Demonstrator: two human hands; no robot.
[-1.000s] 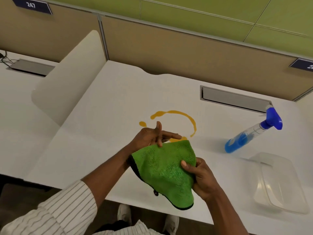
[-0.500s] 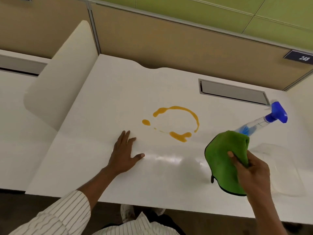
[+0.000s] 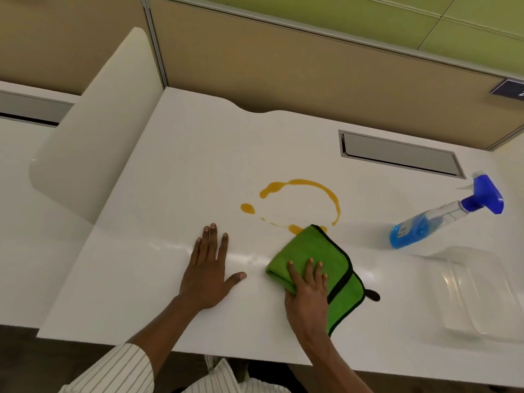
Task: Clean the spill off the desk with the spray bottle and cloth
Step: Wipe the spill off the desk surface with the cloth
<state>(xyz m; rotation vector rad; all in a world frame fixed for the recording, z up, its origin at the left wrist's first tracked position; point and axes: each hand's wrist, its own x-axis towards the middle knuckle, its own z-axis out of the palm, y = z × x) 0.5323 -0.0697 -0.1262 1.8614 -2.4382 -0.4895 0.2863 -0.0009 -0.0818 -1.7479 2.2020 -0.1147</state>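
Note:
An orange ring-shaped spill (image 3: pixel 300 201) lies in the middle of the white desk (image 3: pixel 175 171). A folded green cloth (image 3: pixel 317 256) with a black edge lies flat on the desk, its far corner covering the near blob of the spill. My right hand (image 3: pixel 307 287) presses flat on the cloth's near part, fingers spread. My left hand (image 3: pixel 208 268) rests palm down on the bare desk to the left of the cloth, holding nothing. A spray bottle (image 3: pixel 442 217) with blue liquid and a blue trigger head stands tilted at the right.
A clear plastic container (image 3: pixel 482 293) sits at the front right, near the bottle. A grey cable tray lid (image 3: pixel 399 153) is set into the desk at the back right. A white divider panel (image 3: pixel 93 131) rises on the left. A partition wall stands behind.
My right hand has brought the cloth from the air near the bottle down onto the desk at the spill's near edge. My left hand stays flat on the desk.

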